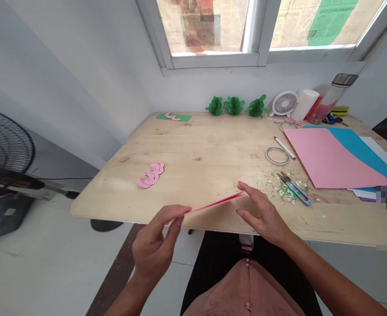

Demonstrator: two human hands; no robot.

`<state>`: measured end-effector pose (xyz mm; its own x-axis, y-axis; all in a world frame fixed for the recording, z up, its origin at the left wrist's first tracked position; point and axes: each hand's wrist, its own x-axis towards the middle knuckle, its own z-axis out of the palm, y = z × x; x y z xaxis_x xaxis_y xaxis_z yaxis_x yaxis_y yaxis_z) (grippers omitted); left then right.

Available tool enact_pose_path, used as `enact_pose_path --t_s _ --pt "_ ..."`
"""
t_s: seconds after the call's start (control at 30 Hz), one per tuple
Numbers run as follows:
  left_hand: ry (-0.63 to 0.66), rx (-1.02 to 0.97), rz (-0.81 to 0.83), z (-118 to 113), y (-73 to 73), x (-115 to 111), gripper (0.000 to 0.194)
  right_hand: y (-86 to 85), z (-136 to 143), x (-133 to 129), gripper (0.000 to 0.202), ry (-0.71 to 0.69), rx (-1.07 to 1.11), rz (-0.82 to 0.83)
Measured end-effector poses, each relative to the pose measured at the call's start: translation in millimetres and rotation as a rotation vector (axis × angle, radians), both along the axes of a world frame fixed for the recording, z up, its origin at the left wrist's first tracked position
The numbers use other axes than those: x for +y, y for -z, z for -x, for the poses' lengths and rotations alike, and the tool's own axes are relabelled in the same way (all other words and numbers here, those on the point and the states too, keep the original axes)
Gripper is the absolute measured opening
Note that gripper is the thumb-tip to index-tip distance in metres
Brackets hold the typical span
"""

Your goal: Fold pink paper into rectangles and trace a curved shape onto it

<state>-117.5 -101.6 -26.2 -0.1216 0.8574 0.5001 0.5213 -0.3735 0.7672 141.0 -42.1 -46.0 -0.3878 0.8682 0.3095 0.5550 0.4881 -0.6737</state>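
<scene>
My left hand point(155, 239) pinches one end of a thin folded sheet of pink paper point(218, 202), seen nearly edge-on with a deeper red between its layers. The paper is held above the front edge of the table. At its far right end is my right hand point(261, 215), thumb and fingers apart; whether a fingertip touches the paper is hard to make out. Pink curly paper cut-outs point(151, 175) lie in a small overlapping pile to the left. Blue-handled thread snips point(295, 188) rest among green and white paper scraps to the right.
Pink, blue and white sheets point(333, 158) are stacked at right, near a tape roll point(277, 156) and a white pen point(284, 148). Three green paper figures point(234, 105), a small fan point(284, 103) and a bottle point(333, 98) stand along the back. A green strip point(183, 118) lies back left.
</scene>
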Motion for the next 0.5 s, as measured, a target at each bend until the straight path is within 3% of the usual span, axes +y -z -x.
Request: enact_pose_path --t_s 0.07,0.13,0.2,0.27,0.37,0.5 --pt "-0.102 -0.340 0.145 -6.4 -9.4 15.1 0.011 -8.2 -0.5 -1.6 0.049 0.010 0.147 0.157" --pt "-0.062 -0.665 0.272 -15.1 -12.7 33.6 0.015 -14.9 -0.6 -4.3 0.032 -0.003 0.256 0.284" --pt "-0.019 -0.826 0.393 -25.9 -10.8 49.5 0.026 -18.4 -0.5 -7.3 0.029 0.027 0.300 0.332" --pt "-0.024 -0.824 0.457 -37.9 -5.4 57.2 0.041 -18.4 -0.4 -9.9 0.033 0.112 0.308 0.313" --pt "-0.026 -0.623 0.406 -55.5 4.9 51.4 0.054 -15.1 0.3 -12.0 0.034 0.236 0.324 0.276" --pt "0.179 -0.306 0.358 -73.6 12.8 32.9 0.060 -14.4 4.3 -13.9 0.034 0.318 0.338 0.234"
